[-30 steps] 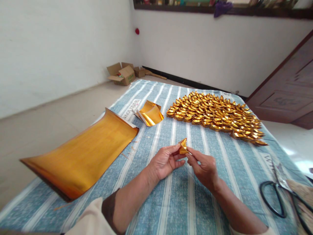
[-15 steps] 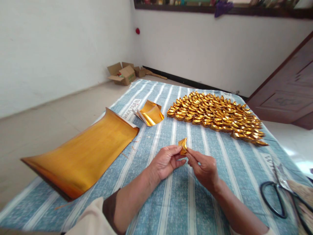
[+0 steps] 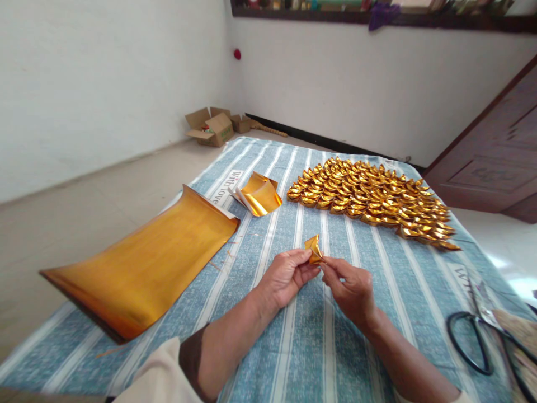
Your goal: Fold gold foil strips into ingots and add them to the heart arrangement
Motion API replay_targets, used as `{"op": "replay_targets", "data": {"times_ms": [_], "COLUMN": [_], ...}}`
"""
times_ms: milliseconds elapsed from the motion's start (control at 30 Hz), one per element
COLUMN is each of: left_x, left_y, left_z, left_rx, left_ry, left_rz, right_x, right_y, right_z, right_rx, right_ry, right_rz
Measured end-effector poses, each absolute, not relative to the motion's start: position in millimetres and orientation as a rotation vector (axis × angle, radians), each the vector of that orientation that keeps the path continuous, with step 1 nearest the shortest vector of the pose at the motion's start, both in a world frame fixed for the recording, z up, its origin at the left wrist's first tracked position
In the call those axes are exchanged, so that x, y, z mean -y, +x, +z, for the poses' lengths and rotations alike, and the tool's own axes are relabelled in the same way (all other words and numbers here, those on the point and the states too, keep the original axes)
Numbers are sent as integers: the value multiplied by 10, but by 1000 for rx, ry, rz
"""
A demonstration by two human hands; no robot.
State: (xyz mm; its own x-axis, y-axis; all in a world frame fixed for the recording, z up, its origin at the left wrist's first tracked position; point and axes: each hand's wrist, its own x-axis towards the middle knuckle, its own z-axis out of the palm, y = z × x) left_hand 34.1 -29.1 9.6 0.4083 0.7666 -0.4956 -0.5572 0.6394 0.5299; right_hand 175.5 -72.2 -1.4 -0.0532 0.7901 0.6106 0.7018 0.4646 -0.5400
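Between my two hands, above the striped cloth [image 3: 268, 330], is a small folded gold paper ingot [image 3: 314, 246]. My left hand [image 3: 289, 277] pinches its left side with the thumb on top and the fingers beneath. At its lower right corner, my right hand [image 3: 350, 285] grips the paper between thumb and fingertips. Rows of finished gold paper ingots [image 3: 369, 198] stand close together beyond my hands to the right. A short stack of gold paper pieces [image 3: 259, 196] lies curled ahead on the left. Nearer me rests a large stack of gold paper sheets [image 3: 146, 263] with raised ends.
Black-handled scissors [image 3: 470, 341] lie at the right edge beside a brown furry item [image 3: 520, 341]. Thin gold scraps [image 3: 222, 257] are scattered near the large sheets. On the floor past the table stands an open cardboard box [image 3: 212, 129]. A wooden door [image 3: 486, 168] is at right.
The folded paper has tilted slightly to the left in my fingers, and my right hand has shifted a little. Both hands keep their hold. The other things lie as before.
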Motion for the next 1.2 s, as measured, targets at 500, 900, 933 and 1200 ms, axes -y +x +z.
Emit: {"op": "replay_targets", "data": {"times_ms": [500,900,933,1200], "left_x": [326,332,334,337], "left_y": [365,378,377,381], "left_z": [125,62,59,77], "left_rx": [-731,-749,-747,-765], "left_ry": [363,373,374,371], "left_rz": [872,886,887,885], "right_x": [709,716,716,714], "right_y": [1756,1739,1739,1741], "right_z": [-103,-63,-58,-41], "right_rx": [1694,1663,1660,1626], "right_ry": [-1326,-1361,-1367,-1406], "right_rz": [283,230,238,259]}}
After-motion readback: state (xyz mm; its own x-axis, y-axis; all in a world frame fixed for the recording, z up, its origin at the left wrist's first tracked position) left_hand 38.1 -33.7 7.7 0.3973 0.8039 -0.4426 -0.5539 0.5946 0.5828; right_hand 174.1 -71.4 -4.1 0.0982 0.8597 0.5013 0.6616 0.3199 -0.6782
